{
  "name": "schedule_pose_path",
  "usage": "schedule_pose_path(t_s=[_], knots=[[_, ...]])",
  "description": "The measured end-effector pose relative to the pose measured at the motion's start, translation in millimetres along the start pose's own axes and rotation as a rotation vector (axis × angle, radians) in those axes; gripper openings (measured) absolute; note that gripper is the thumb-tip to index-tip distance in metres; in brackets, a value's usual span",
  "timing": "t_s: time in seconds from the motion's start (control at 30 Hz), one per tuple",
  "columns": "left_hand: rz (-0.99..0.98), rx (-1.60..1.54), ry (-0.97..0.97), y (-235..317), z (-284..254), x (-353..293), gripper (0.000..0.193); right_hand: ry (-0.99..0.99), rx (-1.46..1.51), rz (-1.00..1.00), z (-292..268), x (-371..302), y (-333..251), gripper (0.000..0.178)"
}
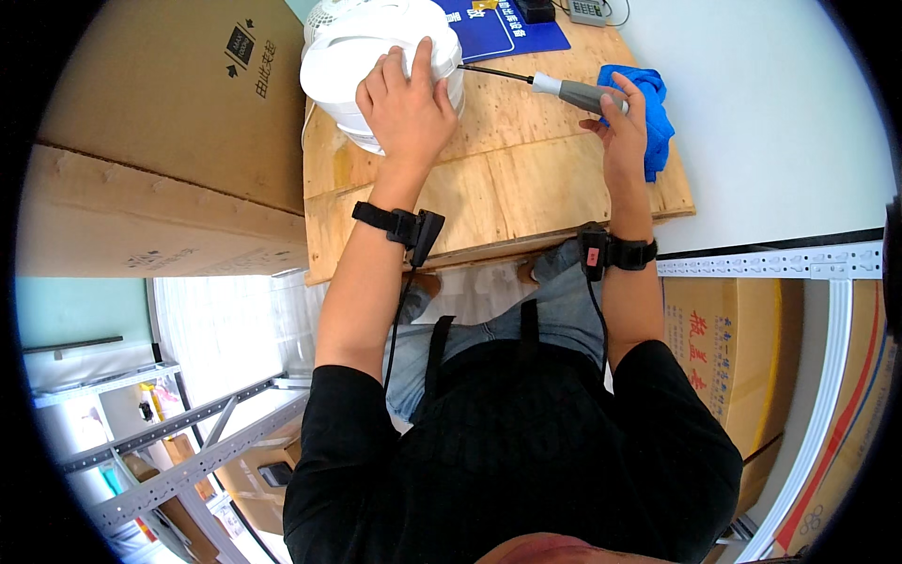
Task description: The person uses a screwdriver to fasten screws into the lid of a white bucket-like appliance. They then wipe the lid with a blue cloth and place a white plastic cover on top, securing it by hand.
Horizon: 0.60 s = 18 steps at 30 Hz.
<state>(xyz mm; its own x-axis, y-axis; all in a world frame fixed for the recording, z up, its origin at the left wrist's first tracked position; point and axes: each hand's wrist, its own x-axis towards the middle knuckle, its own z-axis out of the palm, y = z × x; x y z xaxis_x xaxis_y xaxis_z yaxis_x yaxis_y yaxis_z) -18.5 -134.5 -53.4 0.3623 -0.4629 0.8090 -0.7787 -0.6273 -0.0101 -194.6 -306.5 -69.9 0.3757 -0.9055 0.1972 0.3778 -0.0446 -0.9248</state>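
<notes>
A white round appliance [348,75] with a rounded lid-like top and a meshed part [331,13] stands at the far left of the wooden table. Over its near right side lies my left hand [408,105], fingers spread against the white shell. My right hand [622,122] holds a screwdriver [583,94] by the end of its grey and white handle. The dark shaft points left, and its tip meets or sits just beside the appliance's right side; whether it is in a screw cannot be made out. A crumpled blue cloth [658,117] lies beside and partly behind my right hand.
Tall cardboard boxes [169,113] border the wooden table [526,179] on the left. At its far edge are a blue printed mat [536,38], a black object [536,9] and a calculator-like device [588,11]. A white wall stands right; metal shelving [188,470] is at lower left.
</notes>
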Motion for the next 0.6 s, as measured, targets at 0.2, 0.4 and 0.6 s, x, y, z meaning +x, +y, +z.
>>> schedule_pose_path(t_s=[0.2, 0.4, 0.6], knots=[[0.001, -0.008, 0.006, 0.0, 0.9, -0.8, 0.056, -0.069, -0.287, 0.074, -7.8, 4.4, -0.5, 0.039], [-0.001, -0.004, 0.006, -0.7, 0.1, -1.1, 0.056, -0.033, 0.050, 0.047, 5.6, -8.3, -10.6, 0.040], [0.000, -0.006, -0.003, 0.8, -0.5, 0.1, 0.056, -0.046, -0.317, -0.071, -9.6, 5.7, 8.0, 0.035]])
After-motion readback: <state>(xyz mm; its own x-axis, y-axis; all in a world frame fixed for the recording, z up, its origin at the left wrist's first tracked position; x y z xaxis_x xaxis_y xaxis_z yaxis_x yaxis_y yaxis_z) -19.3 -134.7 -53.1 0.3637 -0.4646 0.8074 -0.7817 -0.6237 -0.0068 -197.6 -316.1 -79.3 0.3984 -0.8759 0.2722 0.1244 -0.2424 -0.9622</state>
